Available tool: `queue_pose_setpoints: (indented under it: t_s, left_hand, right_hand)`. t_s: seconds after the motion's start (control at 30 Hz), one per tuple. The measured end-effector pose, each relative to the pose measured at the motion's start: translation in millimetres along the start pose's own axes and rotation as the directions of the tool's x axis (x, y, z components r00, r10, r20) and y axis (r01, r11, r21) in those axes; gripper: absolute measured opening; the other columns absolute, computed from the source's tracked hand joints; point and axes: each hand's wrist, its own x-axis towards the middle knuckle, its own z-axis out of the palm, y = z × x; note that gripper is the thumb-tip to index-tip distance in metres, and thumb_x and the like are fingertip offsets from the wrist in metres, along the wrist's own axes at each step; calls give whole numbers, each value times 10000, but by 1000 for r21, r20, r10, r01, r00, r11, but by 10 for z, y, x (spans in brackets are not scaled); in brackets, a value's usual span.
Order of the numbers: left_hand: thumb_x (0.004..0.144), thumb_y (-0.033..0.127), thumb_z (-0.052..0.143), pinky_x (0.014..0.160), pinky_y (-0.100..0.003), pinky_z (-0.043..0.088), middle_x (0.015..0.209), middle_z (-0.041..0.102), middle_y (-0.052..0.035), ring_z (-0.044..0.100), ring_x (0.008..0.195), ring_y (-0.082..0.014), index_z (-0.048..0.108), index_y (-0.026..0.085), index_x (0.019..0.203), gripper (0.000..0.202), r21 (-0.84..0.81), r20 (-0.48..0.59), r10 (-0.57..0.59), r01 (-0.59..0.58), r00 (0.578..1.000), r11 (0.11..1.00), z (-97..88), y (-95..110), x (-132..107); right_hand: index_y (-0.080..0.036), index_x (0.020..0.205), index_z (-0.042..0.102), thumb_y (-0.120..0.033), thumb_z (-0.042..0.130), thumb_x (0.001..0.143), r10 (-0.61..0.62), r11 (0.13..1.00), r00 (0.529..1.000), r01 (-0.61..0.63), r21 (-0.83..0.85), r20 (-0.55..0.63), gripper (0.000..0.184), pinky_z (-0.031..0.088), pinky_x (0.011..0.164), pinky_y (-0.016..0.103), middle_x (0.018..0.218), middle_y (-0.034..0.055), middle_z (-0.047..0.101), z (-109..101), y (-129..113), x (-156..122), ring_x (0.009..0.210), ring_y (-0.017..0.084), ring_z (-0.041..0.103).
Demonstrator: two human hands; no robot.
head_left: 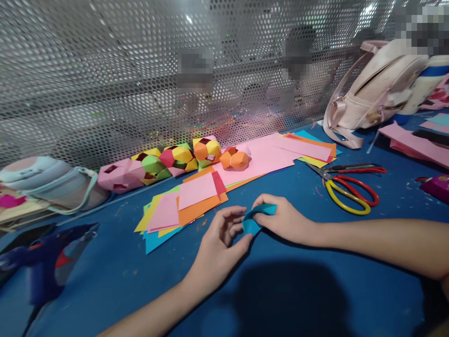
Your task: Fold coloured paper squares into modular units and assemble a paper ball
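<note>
A small folded piece of blue paper (pixel 253 225) is pinched between the thumb and fingers of my right hand (pixel 280 219), low over the blue tabletop. Its folds stand up in a curve, and part of it is hidden by the fingers. My left hand (pixel 219 238) is at the paper's left end, thumb and curled fingers spread apart around it. The fingertips come very close to the paper's edge; whether they touch is unclear. Beyond my left hand lies a fanned stack of coloured paper sheets (pixel 198 191).
Red-and-yellow-handled scissors (pixel 347 189) and pliers (pixel 365 167) lie right. A blue glue gun (pixel 44 262) lies left. Folded paper balls (pixel 177 158), pink sheets (pixel 261 157), a round pouch (pixel 52 180) and a pink backpack (pixel 377 91) line the perforated metal screen (pixel 115 84). People are behind it.
</note>
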Motion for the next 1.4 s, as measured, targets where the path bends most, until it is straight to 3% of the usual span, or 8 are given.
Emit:
queue_pose_setpoints:
  t_s: [0.23,0.43,0.6,0.93,1.17,1.27,1.4]
  left_hand:
    - [775,223,558,752,-240,486,966,624,-30,595,868,-137,557,200,956,182,174,-59,73,-62,996,983,-53,-45,8]
    - [807,267,533,626,-225,434,780,601,10,552,706,-129,599,202,945,166,335,-110,79,-37,991,941,-117,-56,24]
    - [814,276,526,650,-230,430,815,609,6,541,702,-125,597,198,954,175,311,-81,69,-41,994,949,-111,-57,40]
    - [784,306,564,574,-217,379,697,529,35,457,613,-111,584,186,900,168,329,-26,17,-7,1000,944,-85,-91,62]
    - [789,359,555,545,-213,344,648,482,44,412,591,-106,565,175,765,185,257,-19,-61,64,998,964,-74,-49,79]
    - [792,385,549,525,-212,323,622,449,51,383,570,-104,563,177,767,210,248,-27,-71,76,997,966,-66,-38,78]
    - [795,395,546,525,-213,315,609,436,50,369,568,-105,560,171,744,229,282,-32,-62,69,998,957,-62,-23,79]
  right_hand:
    - [-151,782,607,-199,612,755,11,989,995,-25,149,99,55,456,678,251,764,3,618,-7,20,28,729,128,555]
    - [-159,930,590,-214,581,788,-33,997,998,29,64,61,153,442,700,255,833,11,594,11,-11,-17,761,129,528]
    - [-169,908,575,-245,524,836,-44,998,998,43,35,42,116,412,655,230,830,1,573,-11,9,-18,743,119,501]
    - [-166,877,573,-299,499,857,-26,999,994,28,-17,106,153,358,556,200,691,-33,509,-2,11,-30,611,89,434]
    - [-191,752,426,-199,587,768,-209,972,978,206,-115,-14,162,338,553,209,666,-48,429,33,51,-67,596,92,392]
    - [-197,691,370,-120,531,772,-345,932,938,338,-133,-37,196,342,589,227,695,-30,425,26,87,-57,631,103,395]
    - [-197,702,372,-8,443,696,-475,867,879,475,-149,35,203,349,625,244,732,-8,425,20,100,-56,681,120,405]
